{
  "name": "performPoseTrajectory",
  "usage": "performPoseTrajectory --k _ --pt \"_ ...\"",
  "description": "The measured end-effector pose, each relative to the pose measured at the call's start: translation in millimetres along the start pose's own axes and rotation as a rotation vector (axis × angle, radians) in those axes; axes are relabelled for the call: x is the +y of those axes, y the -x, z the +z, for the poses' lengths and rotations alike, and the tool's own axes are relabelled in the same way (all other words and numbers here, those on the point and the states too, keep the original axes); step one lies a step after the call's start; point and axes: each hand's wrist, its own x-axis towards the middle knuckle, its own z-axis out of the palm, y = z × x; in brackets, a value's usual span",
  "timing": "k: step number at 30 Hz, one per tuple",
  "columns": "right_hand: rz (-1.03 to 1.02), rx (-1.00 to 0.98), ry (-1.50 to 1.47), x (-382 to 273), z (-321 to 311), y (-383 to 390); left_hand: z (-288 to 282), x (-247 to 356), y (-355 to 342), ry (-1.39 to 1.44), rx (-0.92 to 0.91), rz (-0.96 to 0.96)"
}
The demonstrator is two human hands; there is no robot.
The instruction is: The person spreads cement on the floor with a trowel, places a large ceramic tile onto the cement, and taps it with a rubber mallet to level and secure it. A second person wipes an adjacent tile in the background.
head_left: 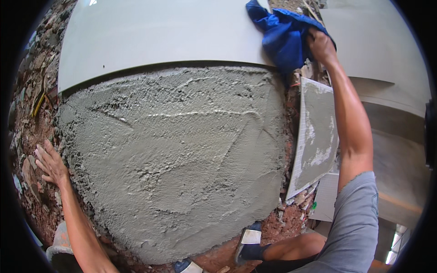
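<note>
A bed of wet grey mortar (182,154) spreads in front of me, its surface rough with ridges and pits. Beyond it lies a large pale tile (164,34), its near edge raised slightly over the mortar. At the far right, my right hand (322,47) grips a bunched blue cloth (287,36), which hangs over the tile's right corner. Over on the left, my left hand (52,164) is spread with fingers apart beside the mortar's edge, above rubble and holding nothing.
A smaller tile piece (314,132) smeared with mortar leans right of the bed. Another pale slab (373,45) stands at the far right. Broken stones and red soil (32,182) line the left side. A bucket-like container (61,241) sits lower left, near my forearm.
</note>
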Motion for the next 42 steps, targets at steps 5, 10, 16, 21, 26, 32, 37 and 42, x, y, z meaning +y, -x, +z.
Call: performPoseTrajectory --k 5,10,16,21,26,32,37,42 --pt "0.203 0.507 -0.167 8.5 -94.7 -98.4 1.9 4.2 5.3 -0.091 0.010 0.007" --pt "0.203 0.925 -0.310 -46.4 -182.2 -144.5 2.5 9.4 9.9 -0.159 0.017 0.011" --pt "0.280 0.592 -0.451 -141.8 -149.6 -154.6 -2.8 18.9 14.8 -0.256 0.018 0.016" --pt "0.067 0.412 -1.004 -229.5 -115.7 -119.2 -13.0 31.9 21.4 -0.413 -0.001 0.017" --pt "-0.580 0.904 -0.658 -280.7 -133.7 -104.8 -25.4 45.6 28.8 -0.278 -0.016 0.004" --pt "-0.075 0.004 -0.946 -356.7 -132.3 -101.0 -37.1 56.6 31.6 -0.241 -0.054 -0.017" --pt "-0.618 -0.164 -0.711 -455.1 -60.4 -75.4 -42.9 60.7 33.3 -0.220 -0.060 -0.011" --pt "-0.886 -0.093 -0.733 -494.6 -61.0 -46.7 -44.7 61.9 33.8 -0.163 -0.073 -0.016"
